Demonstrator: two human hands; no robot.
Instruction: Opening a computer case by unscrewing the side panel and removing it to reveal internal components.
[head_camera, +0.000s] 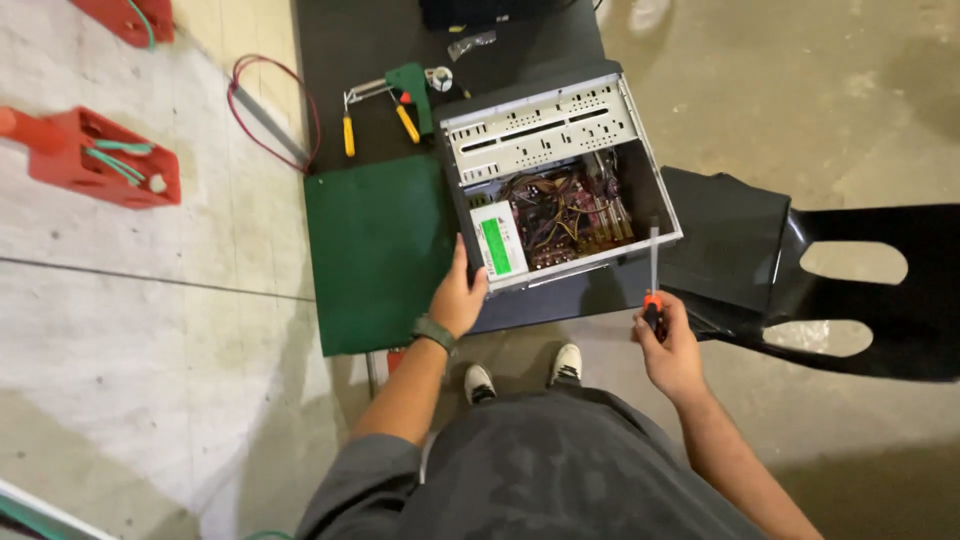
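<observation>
A bare concrete floor (130, 300) lies under a narrow dark table (350, 40), whose far end is cut off by the frame, and on it sit a flat green mat (380, 250) and an open grey metal computer case (560, 180). The case's tangled wiring is hard to make out, and its long axis runs away from the person. The left hand (458, 300) grips the case's near left corner, while the right hand (668, 345) has its fingers closed around an orange-handled screwdriver (653, 275) whose steel shaft points up toward the case's near edge.
</observation>
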